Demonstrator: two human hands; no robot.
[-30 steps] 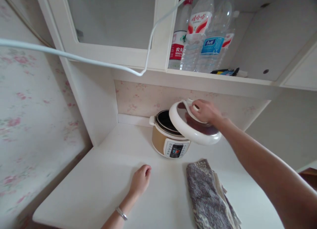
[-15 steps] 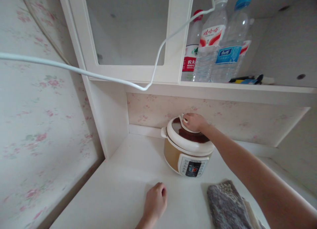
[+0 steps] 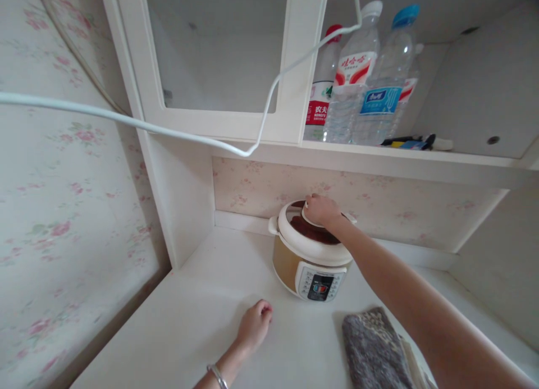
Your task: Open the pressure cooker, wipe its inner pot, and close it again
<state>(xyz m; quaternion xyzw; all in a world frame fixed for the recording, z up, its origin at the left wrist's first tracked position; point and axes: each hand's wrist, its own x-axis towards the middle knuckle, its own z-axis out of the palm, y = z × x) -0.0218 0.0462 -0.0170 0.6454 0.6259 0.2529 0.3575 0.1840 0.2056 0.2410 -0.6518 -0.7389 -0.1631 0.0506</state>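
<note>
A gold and white electric pressure cooker [image 3: 286,264] stands on the white counter [image 3: 202,316], near the back wall. Its round lid [image 3: 288,234] has a dark reddish-brown top and sits on the body. My right hand [image 3: 322,210] is closed around the lid's handle, most of which my fingers hide. The control panel [image 3: 320,285] faces me. In front of the cooker and to its left, my left hand [image 3: 254,325] is curled into a loose fist just over the counter, with nothing visible in it. A bracelet [image 3: 217,376] circles that wrist.
A folded grey cloth [image 3: 373,347] lies at the right, beneath my right forearm. Overhead, a shelf holds several plastic bottles [image 3: 381,103] beside a cabinet door [image 3: 290,86]. A white cable [image 3: 185,135] hangs across the view. Flowered wallpaper [image 3: 71,220] covers the left wall.
My left hand has moved slightly left and forward, bringing its bracelet into view. My right hand keeps its grip on the lid handle. The view has shifted a little to the right.
</note>
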